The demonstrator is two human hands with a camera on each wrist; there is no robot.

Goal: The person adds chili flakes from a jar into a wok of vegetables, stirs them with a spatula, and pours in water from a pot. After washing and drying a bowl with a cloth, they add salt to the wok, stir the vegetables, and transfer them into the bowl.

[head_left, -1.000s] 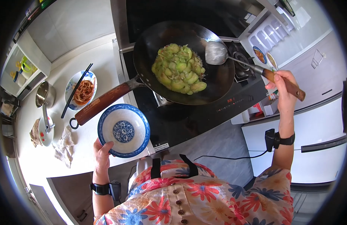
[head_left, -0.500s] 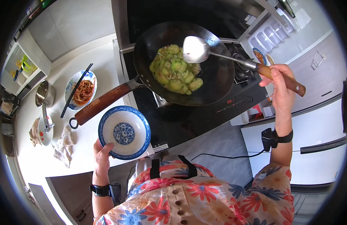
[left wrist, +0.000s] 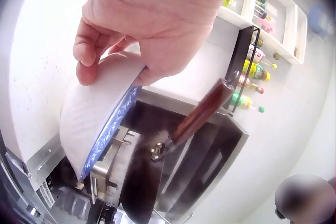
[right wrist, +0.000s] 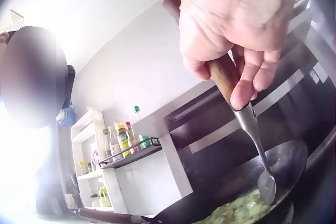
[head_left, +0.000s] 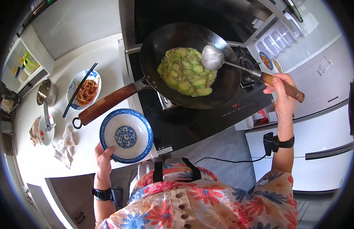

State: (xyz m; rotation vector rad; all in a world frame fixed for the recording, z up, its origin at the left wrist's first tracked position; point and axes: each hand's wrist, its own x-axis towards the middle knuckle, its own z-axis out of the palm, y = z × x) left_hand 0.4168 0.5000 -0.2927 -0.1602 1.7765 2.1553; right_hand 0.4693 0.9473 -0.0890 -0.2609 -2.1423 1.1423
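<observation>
In the head view my left hand [head_left: 104, 157] grips the rim of a white bowl [head_left: 143, 131] with a blue patterned edge, thumb inside; its inside is bare. The left wrist view shows the fingers curled under the bowl's pale outside [left wrist: 89, 108]. My right hand [head_left: 282, 93] holds the wooden handle of a wok spatula [head_left: 213, 57]. The spatula's metal blade is over the right side of the wok [head_left: 154, 45], at the edge of the cooked green slices [head_left: 186, 72]. In the right wrist view the fingers wrap the handle [right wrist: 224, 77] and the blade dips toward the food.
The wok's wooden handle [head_left: 104, 105] reaches left over the counter. Beyond it stand a plate of reddish strips [head_left: 87, 91] with chopsticks [head_left: 79, 91] across, a metal ladle pot [head_left: 47, 93], a small bowl [head_left: 46, 131] and a cloth [head_left: 65, 149]. Bottles [right wrist: 123, 142] line a wall shelf.
The spatula blade moved left over the green slices, then back right to their edge. The slices now lie flatter and more spread. My left hand keeps the bowl nearly still.
</observation>
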